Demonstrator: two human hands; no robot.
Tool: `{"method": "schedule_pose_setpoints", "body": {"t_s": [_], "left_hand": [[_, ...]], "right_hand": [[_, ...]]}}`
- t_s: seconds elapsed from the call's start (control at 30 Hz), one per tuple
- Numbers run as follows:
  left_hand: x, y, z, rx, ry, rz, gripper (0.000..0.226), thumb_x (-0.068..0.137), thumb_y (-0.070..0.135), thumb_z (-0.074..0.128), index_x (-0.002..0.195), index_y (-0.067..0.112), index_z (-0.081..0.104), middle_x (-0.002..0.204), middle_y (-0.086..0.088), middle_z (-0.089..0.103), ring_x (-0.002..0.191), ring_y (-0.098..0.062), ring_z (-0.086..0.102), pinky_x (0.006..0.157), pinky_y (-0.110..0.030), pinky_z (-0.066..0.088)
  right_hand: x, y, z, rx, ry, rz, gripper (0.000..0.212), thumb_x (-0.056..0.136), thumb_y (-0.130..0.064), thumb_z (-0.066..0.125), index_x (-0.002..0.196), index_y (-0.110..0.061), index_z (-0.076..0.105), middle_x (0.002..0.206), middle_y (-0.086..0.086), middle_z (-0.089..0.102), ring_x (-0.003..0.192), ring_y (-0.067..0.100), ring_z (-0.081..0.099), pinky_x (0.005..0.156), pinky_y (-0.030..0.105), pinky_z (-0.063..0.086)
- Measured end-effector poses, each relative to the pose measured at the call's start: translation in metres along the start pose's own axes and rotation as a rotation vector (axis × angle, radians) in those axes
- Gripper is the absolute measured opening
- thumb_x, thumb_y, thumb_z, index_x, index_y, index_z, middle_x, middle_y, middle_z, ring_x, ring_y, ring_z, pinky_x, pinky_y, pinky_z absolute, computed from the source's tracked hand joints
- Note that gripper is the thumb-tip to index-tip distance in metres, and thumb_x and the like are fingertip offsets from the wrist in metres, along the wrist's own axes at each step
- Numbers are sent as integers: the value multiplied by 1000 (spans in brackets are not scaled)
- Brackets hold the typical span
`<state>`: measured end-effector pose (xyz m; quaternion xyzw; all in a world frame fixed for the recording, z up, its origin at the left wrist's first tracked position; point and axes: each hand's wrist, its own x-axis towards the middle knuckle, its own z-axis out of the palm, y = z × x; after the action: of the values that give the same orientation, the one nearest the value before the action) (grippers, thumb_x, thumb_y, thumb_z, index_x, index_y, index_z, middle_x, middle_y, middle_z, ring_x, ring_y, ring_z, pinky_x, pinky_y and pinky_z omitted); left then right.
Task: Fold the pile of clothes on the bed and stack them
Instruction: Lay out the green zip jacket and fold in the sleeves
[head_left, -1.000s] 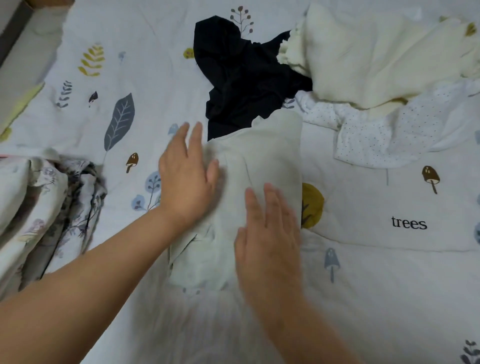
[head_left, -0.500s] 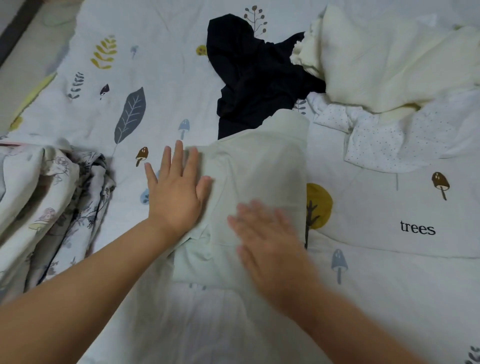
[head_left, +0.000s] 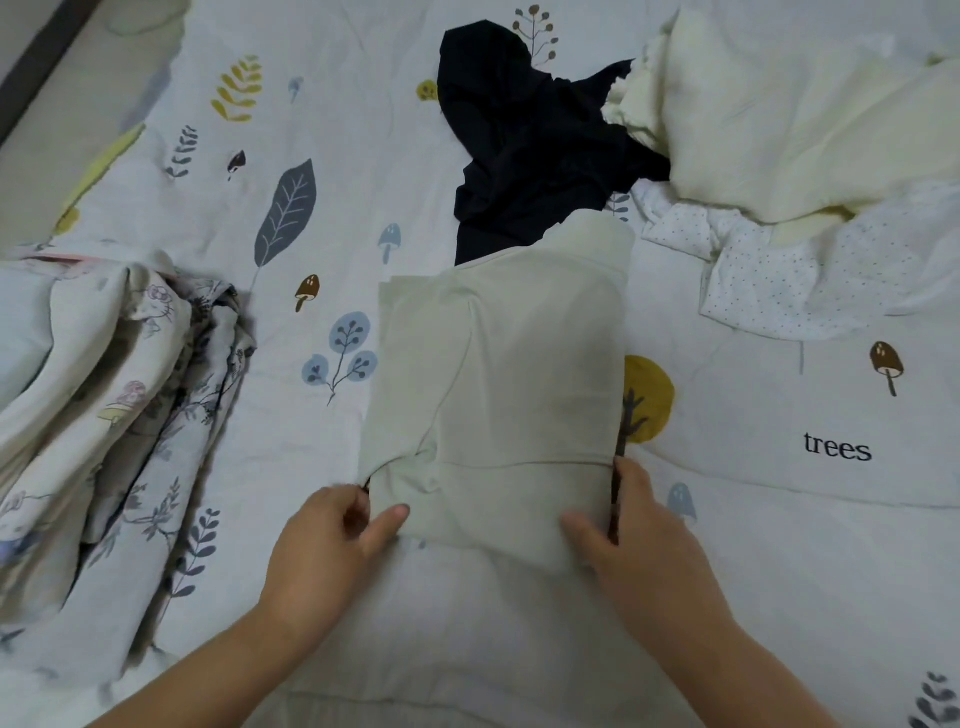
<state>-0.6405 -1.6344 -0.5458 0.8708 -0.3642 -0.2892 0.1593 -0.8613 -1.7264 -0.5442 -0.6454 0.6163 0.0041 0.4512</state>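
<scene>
Head view: I look down on my two hands at the near edge of a folded shirt (head_left: 498, 395) on the bed (head_left: 779, 545).
Shirt look: pale grey-green, folded into a rough upright rectangle, with one sleeve panel laid over the left half and a collar band at the far end.
Shirt fabric: thin, soft and matte, mostly smooth, with a crease across it just beyond my fingertips and a small pucker by my left thumb.
Left hand (head_left: 327, 545): thumb on top and fingers curled under, pinching the near left corner of the shirt.
Right hand (head_left: 639, 535): thumb lying on top of the near right corner, fingers tucked along and under the edge; I read it as gripping that corner.
Shirt place: stretched between my two hands and running away from my fingertips, its far end lying over the black garment (head_left: 530, 145).
Black garment: dark, limp, crumpled into an irregular shape, well beyond my fingers.
Cream cloth (head_left: 789, 114): thick, soft, heaped in broad folds, far right of my right hand.
Dotted cloth (head_left: 779, 280): white with fine dots, wrinkled, beyond my right fingers.
Floral bedding (head_left: 119, 395): bunched in long ridges, left of my left hand.
Bed: white quilted cover printed with leaves, mushrooms and the word "trees".
</scene>
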Motion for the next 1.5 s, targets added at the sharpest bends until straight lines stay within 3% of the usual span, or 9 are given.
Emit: {"method": "schedule_pose_setpoints", "body": {"t_s": [0.27,0.4,0.57,0.83,1.0,1.13,1.23,1.37,1.5], "left_hand": [[3,-8,-4,-456,-102,-150,34,88,14,62,61,11,41,58,-4,39,61,-18,34,63,-30,28],[6,-15,-13,-465,-47,-148,31,90,11,57,62,10,44,61,-6,43,66,-19,39,68,-29,32],[1,-12,0,-229,-63,-118,30,91,12,55,62,8,48,61,-3,46,59,-15,40,57,-28,29],[9,-15,-5,-104,-172,-175,34,85,18,62,62,12,38,61,-4,41,60,-18,38,56,-27,28],[10,20,-8,117,251,179,40,83,35,49,113,9,54,115,-12,53,109,-31,49,91,-37,37],[32,53,19,341,196,534,64,90,46,31,144,13,33,153,-14,25,141,-31,23,112,-45,17],[60,43,40,589,1,538,63,94,57,18,141,34,-17,151,2,-24,145,-21,-13,114,-40,-11],[77,16,36,679,-45,382,68,81,71,-2,133,38,-31,153,-2,-28,143,-24,-20,114,-44,-11],[86,32,22,584,132,455,80,82,68,4,150,24,1,158,-10,-9,145,-30,-9,111,-44,-12]], "right_hand": [[-17,6,15,-389,4,-161,98,86,-34,54,141,-27,-26,131,1,47,110,18,52,82,27,42],[-14,8,12,-620,322,-400,64,63,-1,69,124,8,54,59,10,62,42,22,56,33,24,38],[-14,20,10,-670,353,-388,79,28,5,87,105,6,69,41,7,49,30,23,46,28,22,33],[-19,22,1,-671,15,-347,61,78,-22,65,136,-20,47,104,3,63,95,25,60,69,35,49],[-8,10,-20,-336,421,-449,44,70,-10,67,114,-6,63,97,15,60,87,37,57,68,43,52],[39,-29,-6,-398,317,-399,64,95,-32,46,150,-15,16,157,13,10,145,28,8,114,45,16],[73,-28,8,-651,75,-382,67,96,-53,19,148,-26,-15,155,-5,-23,140,12,-24,116,43,-11],[95,-13,-8,-703,35,-241,72,92,-61,11,149,-23,-10,156,-7,-20,142,9,-20,113,50,-11],[100,-31,-21,-581,341,-397,66,93,-46,18,150,-16,9,159,5,-3,146,20,-8,115,48,-3]]}}
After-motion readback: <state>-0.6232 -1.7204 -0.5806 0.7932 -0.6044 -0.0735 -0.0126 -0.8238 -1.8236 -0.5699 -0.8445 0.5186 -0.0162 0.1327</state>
